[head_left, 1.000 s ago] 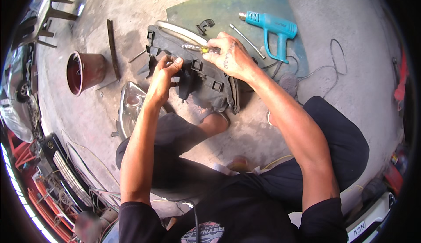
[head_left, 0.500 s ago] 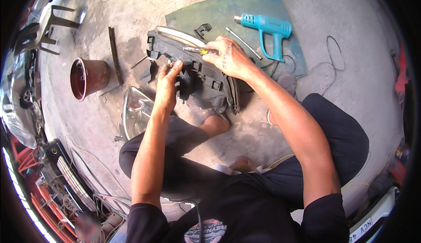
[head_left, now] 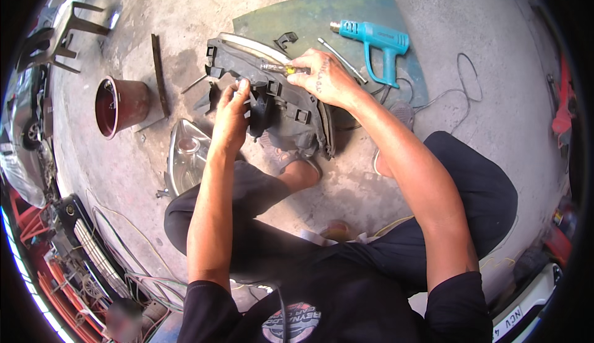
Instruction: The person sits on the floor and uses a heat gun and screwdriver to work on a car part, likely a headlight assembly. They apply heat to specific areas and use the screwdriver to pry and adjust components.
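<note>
My right hand [head_left: 323, 78] is closed round a yellow-and-dark handled screwdriver [head_left: 288, 69], its shank lying across the upper part of a black plastic headlamp housing [head_left: 288, 132]. My left hand [head_left: 232, 111] grips the housing's lower left part, thumb up beside a square tab, some fingers hidden. The housing has square clips and a pale curved rim. A clear headlamp lens [head_left: 185, 154] lies below left. A green sheet [head_left: 328, 15] under the work bears a teal heat gun [head_left: 387, 39], a metal rod [head_left: 343, 58] and a small black bracket [head_left: 286, 41].
A red bucket [head_left: 122, 104] and a dark strip [head_left: 158, 73] are at left, with plastic chairs [head_left: 86, 24] behind. Car parts [head_left: 83, 238] and cables line the lower left rim. A looped cord [head_left: 464, 108] lies at right, near red objects [head_left: 563, 111]. My bent legs and feet surround the work.
Since a second ago my left hand has shifted slightly on the housing. The screwdriver and right hand stay at nearly the same spot, and the whole view has moved a little.
</note>
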`<action>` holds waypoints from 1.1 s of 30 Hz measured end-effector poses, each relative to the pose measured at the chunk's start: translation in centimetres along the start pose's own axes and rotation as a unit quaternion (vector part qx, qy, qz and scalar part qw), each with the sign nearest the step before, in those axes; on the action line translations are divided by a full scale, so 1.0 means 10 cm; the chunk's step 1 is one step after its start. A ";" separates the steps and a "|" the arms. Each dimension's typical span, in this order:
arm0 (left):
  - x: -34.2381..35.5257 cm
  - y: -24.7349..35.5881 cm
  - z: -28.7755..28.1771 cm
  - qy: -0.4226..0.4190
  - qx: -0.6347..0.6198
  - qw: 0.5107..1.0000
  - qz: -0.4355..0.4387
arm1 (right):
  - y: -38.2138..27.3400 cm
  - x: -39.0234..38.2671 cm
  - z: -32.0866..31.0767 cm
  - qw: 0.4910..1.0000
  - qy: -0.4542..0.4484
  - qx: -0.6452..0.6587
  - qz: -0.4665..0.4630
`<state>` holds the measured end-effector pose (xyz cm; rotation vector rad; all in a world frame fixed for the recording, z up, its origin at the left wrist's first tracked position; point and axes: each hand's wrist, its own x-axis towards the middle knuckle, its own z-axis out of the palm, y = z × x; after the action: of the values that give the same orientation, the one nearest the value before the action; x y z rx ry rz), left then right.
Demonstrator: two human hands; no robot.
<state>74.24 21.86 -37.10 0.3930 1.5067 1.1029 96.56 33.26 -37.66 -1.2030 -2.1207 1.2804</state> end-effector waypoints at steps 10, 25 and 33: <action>0.05 0.04 -0.14 -0.005 0.064 0.998 -0.027 | -0.06 -0.02 0.07 0.999 -0.007 -0.014 -0.036; 0.01 0.09 -0.24 -0.047 0.098 0.994 -0.033 | -0.09 -0.04 0.07 0.999 -0.021 -0.012 -0.045; 0.13 0.01 -0.24 0.060 0.082 0.995 -0.024 | -0.08 0.31 0.08 0.994 -0.050 -0.055 -0.081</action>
<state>71.71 21.90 -38.03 0.4057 1.7113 0.9832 93.95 35.22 -37.67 -1.0035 -2.3344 1.1903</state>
